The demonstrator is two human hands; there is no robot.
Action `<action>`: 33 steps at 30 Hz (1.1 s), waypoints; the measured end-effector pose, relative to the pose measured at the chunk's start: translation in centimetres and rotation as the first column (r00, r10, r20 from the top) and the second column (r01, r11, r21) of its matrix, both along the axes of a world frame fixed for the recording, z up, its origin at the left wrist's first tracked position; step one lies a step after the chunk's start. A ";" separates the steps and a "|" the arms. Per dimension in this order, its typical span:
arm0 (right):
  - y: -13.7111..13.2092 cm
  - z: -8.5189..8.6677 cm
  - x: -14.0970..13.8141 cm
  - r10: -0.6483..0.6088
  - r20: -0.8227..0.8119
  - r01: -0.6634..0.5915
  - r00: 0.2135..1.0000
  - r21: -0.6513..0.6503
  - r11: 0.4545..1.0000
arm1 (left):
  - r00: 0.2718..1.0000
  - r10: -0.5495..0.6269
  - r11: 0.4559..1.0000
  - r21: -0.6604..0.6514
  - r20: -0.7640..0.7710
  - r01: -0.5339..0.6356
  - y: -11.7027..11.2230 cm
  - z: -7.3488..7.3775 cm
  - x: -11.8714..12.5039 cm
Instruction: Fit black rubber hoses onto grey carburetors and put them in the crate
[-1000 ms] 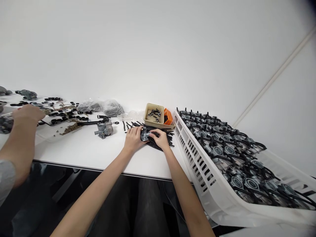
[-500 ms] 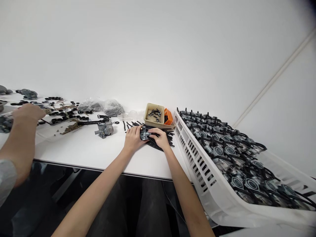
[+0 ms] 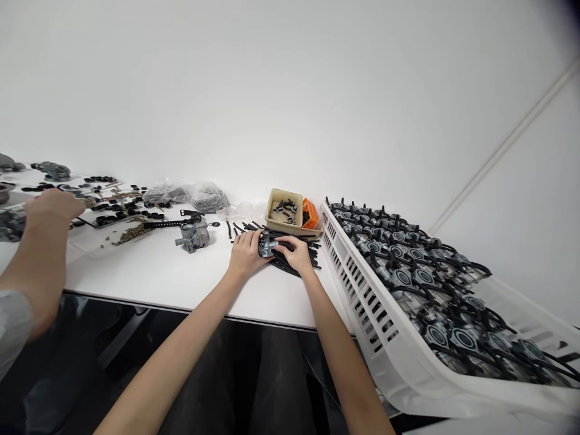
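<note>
A small grey metal carburetor [image 3: 266, 246] sits between my two hands, low over the table. My left hand [image 3: 246, 252] is closed around its left side. On the other side, the fingers of my right hand [image 3: 296, 255] pinch what looks like a black rubber hose against the carburetor; the fingers partly hide it. Loose black hoses [image 3: 285, 266] lie in a pile beneath and behind both hands. Left of my left hand, a second carburetor [image 3: 194, 237] stands on the white table [image 3: 158, 278].
A white slotted crate [image 3: 362, 302] full of carburetors with hoses stands at the right. Behind the hose pile are a beige tray [image 3: 272, 223] of small parts and an orange basket [image 3: 310, 214]. Another person's arm [image 3: 43, 241] reaches in at the left, near scattered fittings and a watch [image 3: 167, 224].
</note>
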State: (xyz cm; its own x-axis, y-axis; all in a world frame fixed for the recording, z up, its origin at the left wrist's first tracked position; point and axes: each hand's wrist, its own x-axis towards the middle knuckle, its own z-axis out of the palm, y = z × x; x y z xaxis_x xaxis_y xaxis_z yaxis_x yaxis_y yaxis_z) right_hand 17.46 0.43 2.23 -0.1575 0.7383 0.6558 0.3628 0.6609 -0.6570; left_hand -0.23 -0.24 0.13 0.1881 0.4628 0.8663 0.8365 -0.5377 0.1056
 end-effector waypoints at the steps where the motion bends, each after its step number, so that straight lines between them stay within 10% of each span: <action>1: 0.0 0.1 0.0 0.001 0.010 -0.001 1.000 0.012 1.000 | 1.000 -0.001 1.000 -0.002 -0.002 0.001 0.0 0.0 0.0; 33: -0.3 0.4 -0.2 0.038 0.025 -0.038 0.999 0.031 0.999 | 0.999 0.028 0.999 -0.016 -0.018 -0.028 -0.2 0.3 -0.2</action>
